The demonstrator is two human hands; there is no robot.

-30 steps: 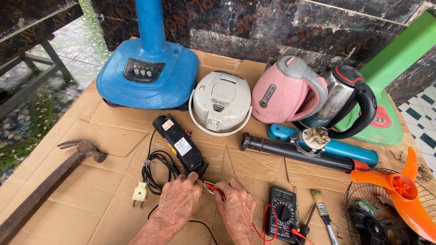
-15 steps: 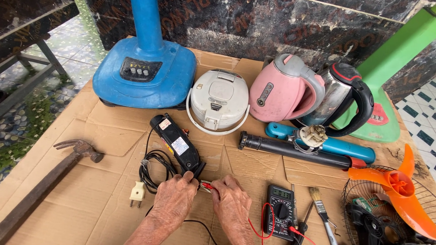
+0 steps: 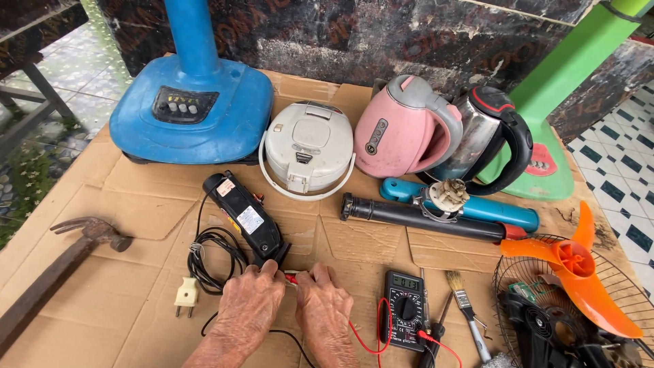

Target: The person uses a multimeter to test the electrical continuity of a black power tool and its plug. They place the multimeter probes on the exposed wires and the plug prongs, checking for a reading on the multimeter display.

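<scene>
Head view, looking down on a tabletop [image 3: 102,204] covered in flattened cardboard.

Near centre: left hand [image 3: 248,307] with fingers together, pressed against the near end of a black adapter block [image 3: 243,219], apparently steadying it. Right hand [image 3: 321,308] just beside it, fingers pinched on a red probe tip [image 3: 293,277] held against that same end; whether the black lead is also gripped cannot be told.

Adapter block: lies slantwise, left of centre; its black cord [image 3: 212,255] coils to the left and ends in a white plug [image 3: 185,297] lying free, unplugged.

Digital multimeter [image 3: 405,309]: right of the hands, face up with the display toward the wearer, red lead [image 3: 371,337] looping to the right hand.

Beside the meter: small paintbrush [image 3: 466,307], screwdriver, partly seen.

Far row, left to right: blue fan base [image 3: 194,112], white rice cooker [image 3: 308,146], pink kettle [image 3: 402,129], steel kettle with black handle [image 3: 494,136], green fan base [image 3: 541,163].

Middle right: black tube [image 3: 422,219] and blue tube [image 3: 490,212], side by side.

Near right: orange fan blade [image 3: 579,269] on a wire guard.

Near left: hammer [image 3: 68,255].
</scene>
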